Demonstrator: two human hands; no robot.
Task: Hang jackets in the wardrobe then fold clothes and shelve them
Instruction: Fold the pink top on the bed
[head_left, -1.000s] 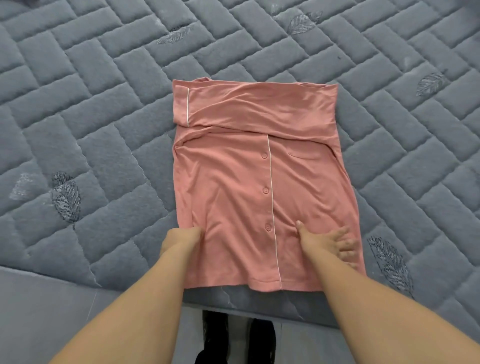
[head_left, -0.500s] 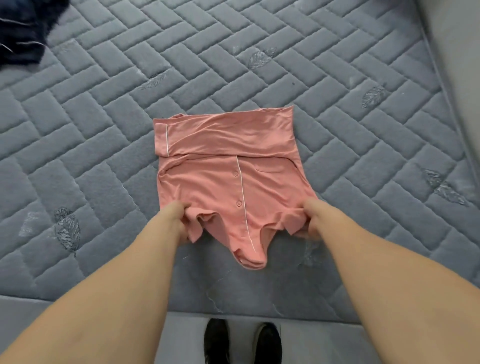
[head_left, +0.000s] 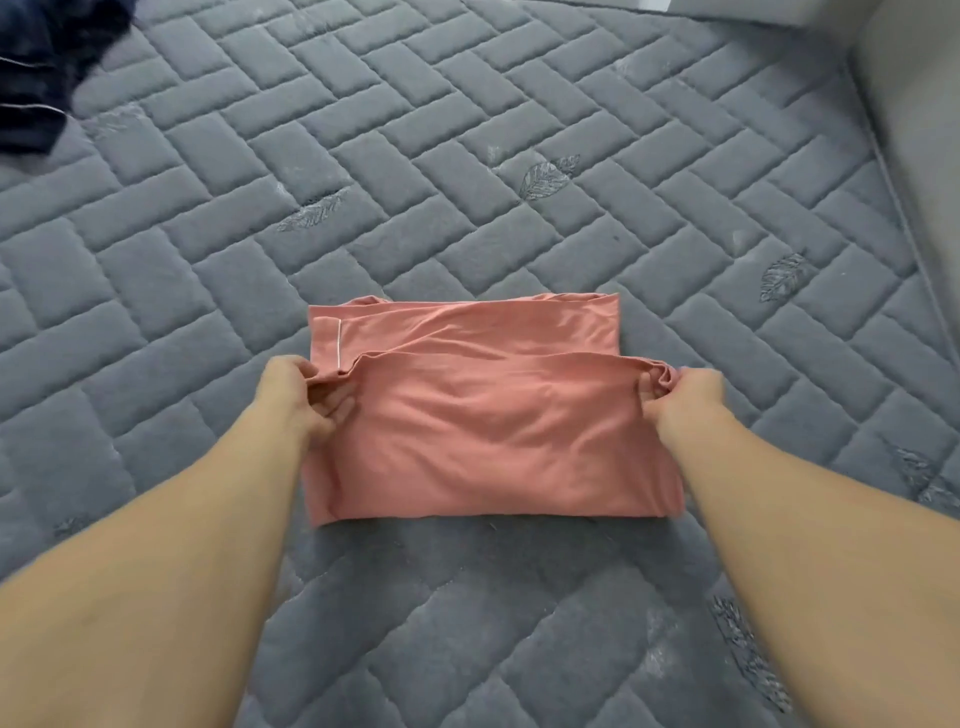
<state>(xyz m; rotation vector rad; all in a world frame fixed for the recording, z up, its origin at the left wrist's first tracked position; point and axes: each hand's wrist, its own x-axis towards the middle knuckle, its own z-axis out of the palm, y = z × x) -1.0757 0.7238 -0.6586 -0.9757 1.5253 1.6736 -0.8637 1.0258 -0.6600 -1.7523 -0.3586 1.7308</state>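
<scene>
Both hands (left hand (head_left: 296, 400); right hand (head_left: 680, 400)) pinch pink shirt (head_left: 493, 431); no labels legible.

Both bare forearms are extended forward and converge slightly. The left hand (head_left: 298, 400) is curled, fabric being pinched between thumb and fingers. The right hand (head_left: 685, 397) is likewise curled, bunched fabric being gripped at the opposite side.

I see a grey quilted mattress (head_left: 467, 156), folded salmon-pink shirt (head_left: 483, 441) lying mid-surface, dark navy garment (head_left: 36, 78) far-left corner
</scene>
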